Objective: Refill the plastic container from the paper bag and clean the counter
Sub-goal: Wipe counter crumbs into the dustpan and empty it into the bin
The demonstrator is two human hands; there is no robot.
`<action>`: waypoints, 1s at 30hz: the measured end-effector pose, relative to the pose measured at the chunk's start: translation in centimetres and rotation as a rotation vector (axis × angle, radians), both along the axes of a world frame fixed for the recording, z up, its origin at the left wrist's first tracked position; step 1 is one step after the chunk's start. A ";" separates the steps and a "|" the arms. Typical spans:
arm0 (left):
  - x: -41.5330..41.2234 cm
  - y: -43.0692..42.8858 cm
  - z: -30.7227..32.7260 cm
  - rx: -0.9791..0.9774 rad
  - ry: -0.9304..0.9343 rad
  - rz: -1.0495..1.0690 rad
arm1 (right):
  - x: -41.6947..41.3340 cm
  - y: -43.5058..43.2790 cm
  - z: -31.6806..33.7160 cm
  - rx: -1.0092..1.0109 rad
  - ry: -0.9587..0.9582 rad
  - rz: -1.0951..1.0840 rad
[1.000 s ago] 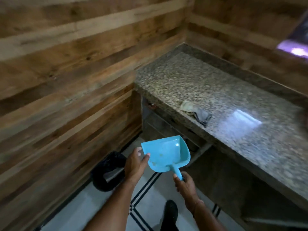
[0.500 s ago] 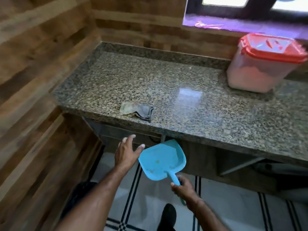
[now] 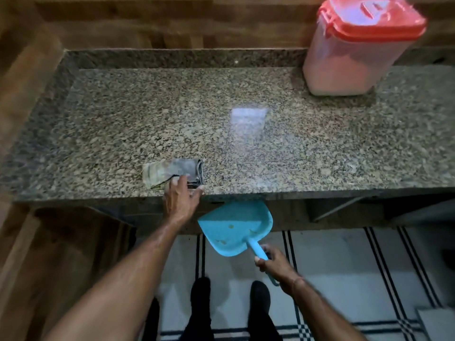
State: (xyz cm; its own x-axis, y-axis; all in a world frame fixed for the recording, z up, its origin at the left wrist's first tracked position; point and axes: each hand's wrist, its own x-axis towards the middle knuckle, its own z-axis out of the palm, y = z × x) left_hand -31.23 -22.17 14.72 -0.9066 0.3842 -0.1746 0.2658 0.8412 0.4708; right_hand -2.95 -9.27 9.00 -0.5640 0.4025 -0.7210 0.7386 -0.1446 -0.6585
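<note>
The speckled brown granite counter (image 3: 123,114) spreads out ahead of both your hands, and its front edge passes just under your left hand (image 3: 181,201). It is hard and polished, so expect crumbs and fabric to slide freely on it.

Far ahead and to the right of your right hand (image 3: 273,264) stands the tall translucent plastic container with the red snap lid (image 3: 344,67). The lid is on and pale contents seem to fill most of it. Judge it heavy and smooth-walled, and take it with both hands round the body or under the base, not by the lid. The paper bag is not in view.

Your right hand is wrapped round the handle of the light blue plastic dustpan (image 3: 234,227). The pan sits just ahead of that hand, below the counter's front lip. It looks stiff and light, and a few specks lie in it, so carry it level.

Your left hand is spread with the fingers straight, their tips at the near edge of the folded grey cloth (image 3: 172,169). You cannot tell from here whether they touch it. The cloth is soft and limp, so pinch through the whole fold, or press it flat and wipe towards the pan.
</note>
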 end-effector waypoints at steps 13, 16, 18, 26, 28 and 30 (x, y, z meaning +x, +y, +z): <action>-11.9 -0.4 0.1 -0.296 -0.009 -0.206 | -1.7 -5.0 -0.5 0.071 -0.044 -0.225; -12.4 -0.1 0.7 -0.149 -0.157 -0.219 | -1.7 -5.6 -0.1 0.062 -0.058 -0.236; -12.4 0.5 2.0 0.006 -0.272 -0.227 | -1.8 -5.8 0.2 0.059 -0.062 -0.253; -11.3 2.2 5.9 0.342 -0.572 -0.437 | -1.9 -6.1 1.2 0.064 -0.010 -0.291; -10.3 2.5 6.3 0.387 -0.569 -0.455 | -1.7 -6.1 1.4 0.062 -0.002 -0.302; -9.4 3.0 6.5 0.353 -0.617 -0.491 | -1.3 -6.3 1.5 0.060 -0.001 -0.316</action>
